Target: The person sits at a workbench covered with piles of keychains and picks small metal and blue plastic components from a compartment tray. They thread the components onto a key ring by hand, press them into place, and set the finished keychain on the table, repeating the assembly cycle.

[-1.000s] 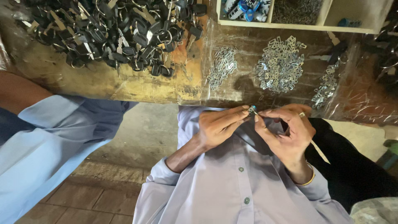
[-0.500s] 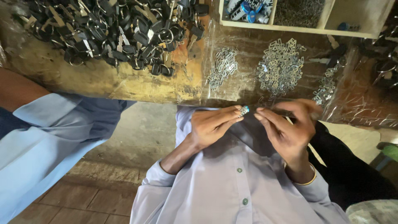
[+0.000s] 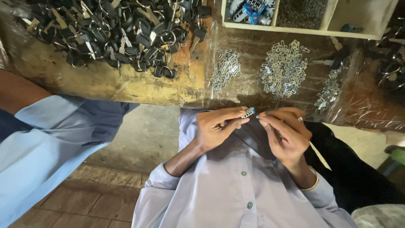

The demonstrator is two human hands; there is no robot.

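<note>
My left hand (image 3: 217, 126) pinches a small metal piece (image 3: 249, 112) with a blue tip between thumb and forefinger, just below the bench edge. My right hand (image 3: 287, 135) is close beside it, with its fingertips touching the piece's right end and its fingers curled over a dark strap (image 3: 253, 135) that lies against my pale shirt (image 3: 240, 185). That hand has a ring on one finger and a gold bangle at the wrist. Both hands are held in front of my chest.
The wooden bench (image 3: 126, 88) is covered with clear plastic. It carries a heap of black key fobs and rings (image 3: 118, 29) and three piles of small metal clips (image 3: 284, 67). A compartment box (image 3: 295, 23) stands at the back. Another person's light-blue sleeve (image 3: 50, 139) is at the left.
Both hands have drifted slightly left and down with the small piece. My right fingertips have closed in on its end.
</note>
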